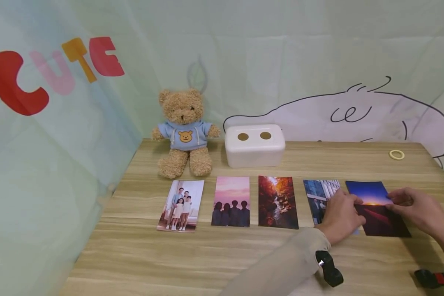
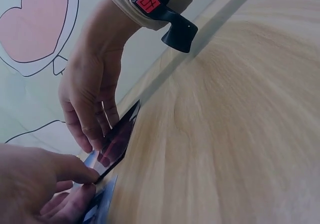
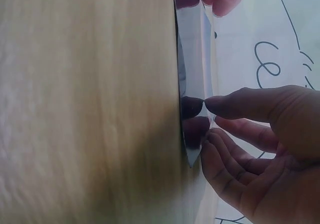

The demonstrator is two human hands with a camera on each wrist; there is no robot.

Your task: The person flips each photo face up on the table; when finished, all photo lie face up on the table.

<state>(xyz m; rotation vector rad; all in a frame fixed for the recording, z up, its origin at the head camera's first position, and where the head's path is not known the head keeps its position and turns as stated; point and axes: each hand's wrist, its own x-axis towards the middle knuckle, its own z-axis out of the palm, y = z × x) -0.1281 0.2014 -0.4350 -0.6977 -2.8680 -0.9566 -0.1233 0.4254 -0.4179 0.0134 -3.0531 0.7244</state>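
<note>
A sunset photo (image 1: pixel 377 205) with a blue sky and dark ground lies at the right end of a row of photo prints. My left hand (image 1: pixel 342 216) holds its left edge between thumb and fingers, reaching across a photo of people by a building (image 1: pixel 314 197) and partly hiding it. At the opposite edge, my right hand (image 1: pixel 418 207) has thumb and fingertips on the same sunset photo. The right wrist view shows that thumb (image 3: pixel 225 106) meeting the glossy surface, with the other fingers curled beside the edge.
Further left lie an autumn stream photo (image 1: pixel 277 201), a pink-sky silhouette photo (image 1: pixel 231 201) and a family photo (image 1: pixel 181 205). Behind them are a teddy bear (image 1: pixel 185 131) in a blue hoodie and a white box (image 1: pixel 255 150) with two holes. A yellow ring (image 1: pixel 396 155) lies at the back right.
</note>
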